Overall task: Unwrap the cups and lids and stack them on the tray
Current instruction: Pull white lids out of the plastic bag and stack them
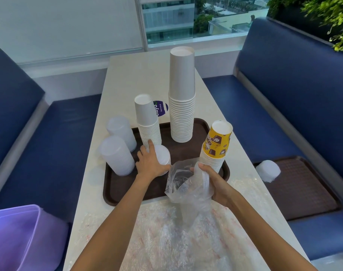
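Observation:
A brown tray [188, 151] on the white table carries a tall stack of white paper cups [182, 94], a shorter white cup stack [147, 120], a yellow patterned cup stack [216, 147] and two stacks of clear lids [117, 155] at its left edge. My left hand [150, 163] grips a short stack of translucent lids [163, 159] standing on the tray. My right hand [213, 182] holds an empty clear plastic wrapper [186, 186] by its open mouth, just in front of the yellow cups.
Bubble wrap [176, 241] covers the near part of the table [131, 79]. A purple plastic bin [23, 237] sits at the lower left. On the right blue bench lies a second brown tray [303, 192] with a wrapped white bundle [268, 171]. Blue benches flank both sides.

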`<state>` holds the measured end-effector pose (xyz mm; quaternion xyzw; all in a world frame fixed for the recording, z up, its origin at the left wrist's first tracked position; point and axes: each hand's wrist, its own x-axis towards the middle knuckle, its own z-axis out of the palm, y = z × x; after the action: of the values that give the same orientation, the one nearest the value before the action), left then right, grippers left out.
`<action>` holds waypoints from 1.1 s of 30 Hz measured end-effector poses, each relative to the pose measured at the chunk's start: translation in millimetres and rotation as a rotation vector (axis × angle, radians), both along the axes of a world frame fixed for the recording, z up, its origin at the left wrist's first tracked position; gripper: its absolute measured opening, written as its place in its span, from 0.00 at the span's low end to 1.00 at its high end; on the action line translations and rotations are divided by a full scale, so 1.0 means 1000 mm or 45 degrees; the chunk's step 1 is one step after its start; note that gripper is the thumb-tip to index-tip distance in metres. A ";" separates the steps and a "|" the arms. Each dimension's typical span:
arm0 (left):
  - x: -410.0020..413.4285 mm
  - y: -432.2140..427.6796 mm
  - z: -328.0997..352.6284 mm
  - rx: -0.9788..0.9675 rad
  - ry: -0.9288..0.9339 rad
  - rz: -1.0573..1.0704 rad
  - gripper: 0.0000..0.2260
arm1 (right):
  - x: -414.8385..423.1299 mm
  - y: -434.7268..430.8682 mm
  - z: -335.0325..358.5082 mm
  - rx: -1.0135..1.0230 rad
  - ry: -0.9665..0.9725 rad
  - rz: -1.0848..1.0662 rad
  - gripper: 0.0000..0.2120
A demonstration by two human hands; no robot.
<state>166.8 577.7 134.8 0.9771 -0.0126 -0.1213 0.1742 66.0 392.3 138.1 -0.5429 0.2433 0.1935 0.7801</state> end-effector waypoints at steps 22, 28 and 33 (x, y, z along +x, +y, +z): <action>-0.101 -0.016 0.028 -1.357 0.217 0.197 0.14 | -0.011 0.023 0.019 0.032 -0.210 0.300 0.21; -0.110 -0.014 0.027 -1.419 0.242 0.344 0.16 | -0.011 0.025 0.009 -0.031 -0.221 0.315 0.29; -0.111 -0.010 0.025 -1.397 0.207 0.416 0.10 | -0.011 0.027 0.008 -0.067 -0.190 0.265 0.17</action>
<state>55.3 568.1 160.0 0.7206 0.0909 -0.1432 0.6723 55.3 419.6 145.9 -0.5985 0.1319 0.2261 0.7572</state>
